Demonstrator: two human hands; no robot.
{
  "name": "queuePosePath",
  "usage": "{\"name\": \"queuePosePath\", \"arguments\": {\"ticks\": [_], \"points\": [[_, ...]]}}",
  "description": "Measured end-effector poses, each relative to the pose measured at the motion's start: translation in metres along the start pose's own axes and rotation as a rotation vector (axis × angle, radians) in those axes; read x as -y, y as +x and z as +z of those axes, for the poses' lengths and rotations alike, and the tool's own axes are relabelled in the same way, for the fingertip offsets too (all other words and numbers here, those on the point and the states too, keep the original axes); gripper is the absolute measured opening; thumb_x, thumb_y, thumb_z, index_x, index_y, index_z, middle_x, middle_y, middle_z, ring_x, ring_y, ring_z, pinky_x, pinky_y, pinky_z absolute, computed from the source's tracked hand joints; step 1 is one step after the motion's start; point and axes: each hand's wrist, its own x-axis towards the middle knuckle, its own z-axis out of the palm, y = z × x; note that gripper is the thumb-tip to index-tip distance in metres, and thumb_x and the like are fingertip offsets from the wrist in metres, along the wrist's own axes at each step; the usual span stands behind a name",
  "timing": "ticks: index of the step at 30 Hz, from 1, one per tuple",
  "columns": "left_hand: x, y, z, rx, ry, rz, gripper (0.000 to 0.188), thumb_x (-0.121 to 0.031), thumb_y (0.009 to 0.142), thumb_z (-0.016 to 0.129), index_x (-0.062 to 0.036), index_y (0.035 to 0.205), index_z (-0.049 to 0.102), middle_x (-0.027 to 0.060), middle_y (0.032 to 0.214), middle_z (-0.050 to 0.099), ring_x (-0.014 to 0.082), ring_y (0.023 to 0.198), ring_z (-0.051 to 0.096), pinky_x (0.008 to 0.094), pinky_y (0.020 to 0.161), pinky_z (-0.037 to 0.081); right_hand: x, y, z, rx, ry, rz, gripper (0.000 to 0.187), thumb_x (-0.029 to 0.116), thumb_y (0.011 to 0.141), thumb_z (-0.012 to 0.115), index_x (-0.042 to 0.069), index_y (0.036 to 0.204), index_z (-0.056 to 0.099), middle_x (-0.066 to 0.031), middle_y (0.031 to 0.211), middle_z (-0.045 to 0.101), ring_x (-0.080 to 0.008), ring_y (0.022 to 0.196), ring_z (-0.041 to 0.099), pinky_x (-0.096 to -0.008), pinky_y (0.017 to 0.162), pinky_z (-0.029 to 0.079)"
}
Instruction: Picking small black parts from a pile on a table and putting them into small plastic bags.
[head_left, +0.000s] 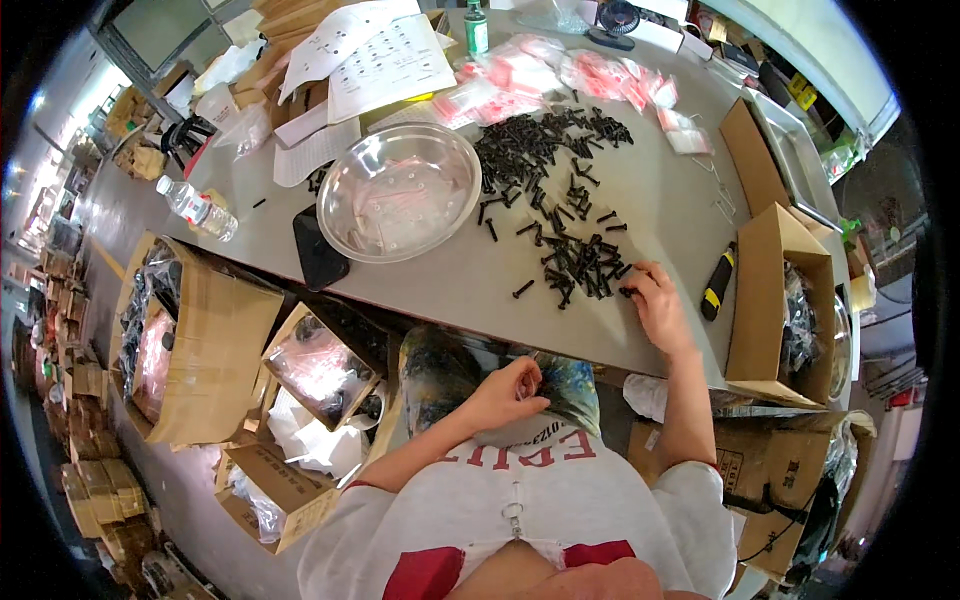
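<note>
Both hands worked: right hand (660,305) pinched black screws (575,265) on the desk (450,280); left hand (510,392) curled narrow, contents unclear.

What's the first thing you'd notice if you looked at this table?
A big scatter of black screws spreads across the middle of the grey table, with the right hand picking at its near edge. Just left of the screws sits a shiny metal bowl, and behind them lie small pink-and-clear plastic bags. The left hand is curled below the table edge, near the person's lap.
</note>
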Motion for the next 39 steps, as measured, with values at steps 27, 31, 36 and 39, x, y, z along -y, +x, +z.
{"name": "queuePosePath", "arguments": {"ticks": [27,31,36,39], "points": [[0.032,0.080,0.058,0.526,-0.999,-0.252,0.032,-0.006,0.074,0.072,-0.0028,0.102,0.058,0.0020,0.090,0.057,0.0131,0.084,0.054,0.0263,0.075,0.043,0.048,-0.039,-0.010,0.426,0.153,-0.172,0.027,0.004,0.077,0.052,0.009,0.101,0.063,-0.0124,0.107,0.056,-0.0325,0.102,0.052,-0.0359,0.089,0.044],[0.021,0.071,0.055,0.494,-1.025,-0.268,0.027,-0.005,0.075,0.071,-0.0050,0.098,0.059,0.0016,0.089,0.057,0.0126,0.082,0.054,0.0267,0.074,0.043,0.060,-0.040,-0.007,0.562,0.226,-0.203,0.028,0.002,0.076,0.054,0.008,0.101,0.064,-0.0128,0.108,0.057,-0.0321,0.103,0.053,-0.0350,0.089,0.044],[0.005,0.065,0.045,0.424,-0.424,0.021,0.025,-0.008,0.078,0.070,-0.0037,0.098,0.054,0.0022,0.085,0.055,0.0153,0.081,0.053,0.0294,0.072,0.044,0.058,-0.023,-0.002,0.399,0.260,0.207,0.015,0.006,0.079,0.059,0.003,0.093,0.064,-0.0146,0.102,0.062,-0.0372,0.084,0.061,-0.0399,0.075,0.051],[0.002,0.061,0.047,0.359,-0.034,0.144,0.029,-0.012,0.078,0.071,-0.0027,0.098,0.053,0.0039,0.088,0.056,0.0150,0.085,0.054,0.0300,0.074,0.045,0.056,0.001,0.020,0.019,0.133,0.232,0.019,0.013,0.080,0.065,0.003,0.096,0.062,-0.0160,0.098,0.062,-0.0370,0.079,0.062,-0.0407,0.069,0.051]]}}
